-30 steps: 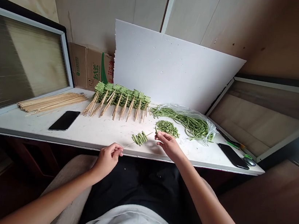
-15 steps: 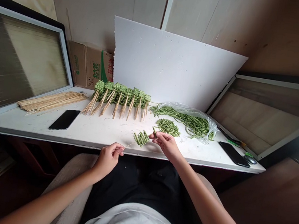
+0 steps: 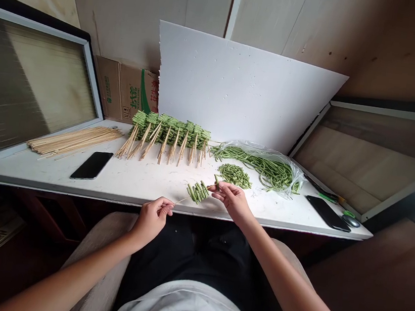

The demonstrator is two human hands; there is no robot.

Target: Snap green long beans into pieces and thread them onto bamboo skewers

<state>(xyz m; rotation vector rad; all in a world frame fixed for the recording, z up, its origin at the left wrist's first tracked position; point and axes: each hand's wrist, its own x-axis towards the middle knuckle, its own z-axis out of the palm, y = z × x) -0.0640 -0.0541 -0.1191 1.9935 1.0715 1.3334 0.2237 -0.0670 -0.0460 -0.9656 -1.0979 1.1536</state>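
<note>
My left hand (image 3: 154, 216) is closed around the lower end of a thin wooden skewer (image 3: 180, 201) in front of the table edge. Several short pieces of green bean (image 3: 197, 192) are threaded side by side across that skewer. At its upper end, my right hand (image 3: 231, 199) pinches one more cut green bean piece (image 3: 217, 179) between thumb and fingers. Whether the skewer tip has entered that piece is too small to tell. Just behind my right hand lies a pile of cut bean pieces (image 3: 234, 175).
Finished bean skewers (image 3: 172, 133) stand in a stacked row at the back. Bare skewers (image 3: 74, 141) and a phone (image 3: 92, 165) lie left. Long beans (image 3: 277, 174) in a clear plastic bag, another phone (image 3: 328, 213) and a knife (image 3: 321, 189) lie right. A white foam board (image 3: 247, 89) leans behind.
Both hands hold almost the same pose on the skewer and the bean piece. The whole view has shifted slightly.
</note>
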